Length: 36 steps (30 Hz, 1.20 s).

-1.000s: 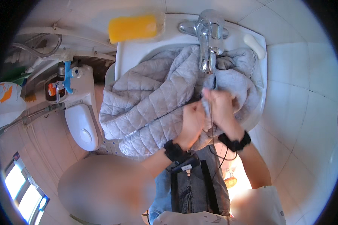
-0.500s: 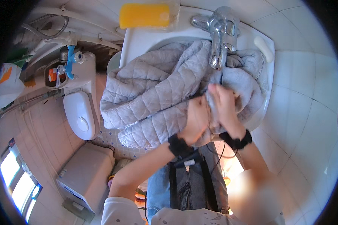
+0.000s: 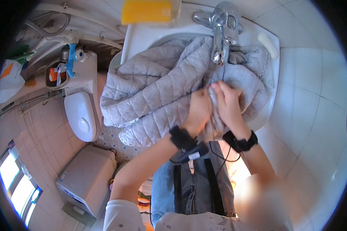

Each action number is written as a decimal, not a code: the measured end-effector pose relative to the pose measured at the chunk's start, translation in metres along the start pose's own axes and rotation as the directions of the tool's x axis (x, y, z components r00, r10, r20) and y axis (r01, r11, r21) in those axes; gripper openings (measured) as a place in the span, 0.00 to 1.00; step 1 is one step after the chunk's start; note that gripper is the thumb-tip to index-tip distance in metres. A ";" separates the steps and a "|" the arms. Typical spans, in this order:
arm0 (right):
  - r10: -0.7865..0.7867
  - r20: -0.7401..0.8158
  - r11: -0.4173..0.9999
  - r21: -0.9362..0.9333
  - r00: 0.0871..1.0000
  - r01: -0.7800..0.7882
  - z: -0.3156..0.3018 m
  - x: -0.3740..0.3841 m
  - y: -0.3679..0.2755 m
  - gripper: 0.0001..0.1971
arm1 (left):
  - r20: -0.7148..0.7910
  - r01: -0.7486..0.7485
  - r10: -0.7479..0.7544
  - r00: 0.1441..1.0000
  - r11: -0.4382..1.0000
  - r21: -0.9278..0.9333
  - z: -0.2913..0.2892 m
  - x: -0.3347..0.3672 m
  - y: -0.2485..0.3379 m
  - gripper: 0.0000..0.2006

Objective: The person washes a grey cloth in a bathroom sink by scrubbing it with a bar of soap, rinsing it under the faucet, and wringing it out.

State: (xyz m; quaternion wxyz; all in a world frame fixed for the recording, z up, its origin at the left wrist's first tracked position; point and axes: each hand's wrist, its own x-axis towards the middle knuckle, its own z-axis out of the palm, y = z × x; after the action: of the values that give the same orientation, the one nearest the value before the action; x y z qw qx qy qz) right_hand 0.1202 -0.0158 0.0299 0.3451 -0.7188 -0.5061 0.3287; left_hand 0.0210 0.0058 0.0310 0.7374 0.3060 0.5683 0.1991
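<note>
A grey quilted blanket (image 3: pixel 158 84) is heaped in the white sink (image 3: pixel 140 40), with thick folds hanging over the left and front rim. Both hands are close together on its front part, below the tap. My left hand (image 3: pixel 199 109) is closed round a bunched fold, its fingertips partly hidden. Beside it, my right hand (image 3: pixel 229 104) grips the same cloth with bent fingers, the thumb pointing up. A chrome tap (image 3: pixel 220 34) stands over the blanket; its spout ends just above the cloth, beyond my hands.
A yellow block (image 3: pixel 146 11) in clear wrapping lies on the sink's back left corner. On the right rim rests a white bar of soap (image 3: pixel 268 45). Left of the sink are a toilet (image 3: pixel 80 115) and a grey bin (image 3: pixel 86 181). Tiled wall (image 3: pixel 300 100) borders the right side.
Both hands have shifted slightly relative to the blanket, still gripping it close together. The whole view has moved a little, so the sink and tap sit slightly higher and further left.
</note>
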 end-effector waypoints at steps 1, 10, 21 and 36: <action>0.026 -0.006 0.999 -0.032 1.000 -0.026 -0.004 0.010 0.010 0.14 | 0.019 -0.023 0.021 1.000 0.996 0.086 0.004 -0.009 -0.002 0.20; 0.093 -0.235 0.981 0.186 0.967 -0.049 -0.057 0.016 0.018 0.08 | 0.038 -0.388 0.392 0.919 0.884 0.260 -0.025 -0.017 0.021 0.26; 0.060 -0.133 0.994 -0.081 0.989 -0.071 -0.055 -0.088 -0.002 0.19 | 0.177 -0.482 0.570 0.803 0.444 0.756 -0.027 -0.079 -0.009 0.28; 0.402 0.038 0.648 0.694 0.915 -0.313 -0.012 -0.042 -0.037 0.24 | 0.217 -0.015 0.130 0.967 0.885 -0.465 -0.042 -0.068 0.005 0.20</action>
State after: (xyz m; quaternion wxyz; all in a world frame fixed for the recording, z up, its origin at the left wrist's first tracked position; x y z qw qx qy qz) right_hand 0.1000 -0.0489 0.0724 0.5442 -0.6428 -0.1741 0.5103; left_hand -0.0375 -0.0249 0.0763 0.8444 0.1660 0.3989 0.3167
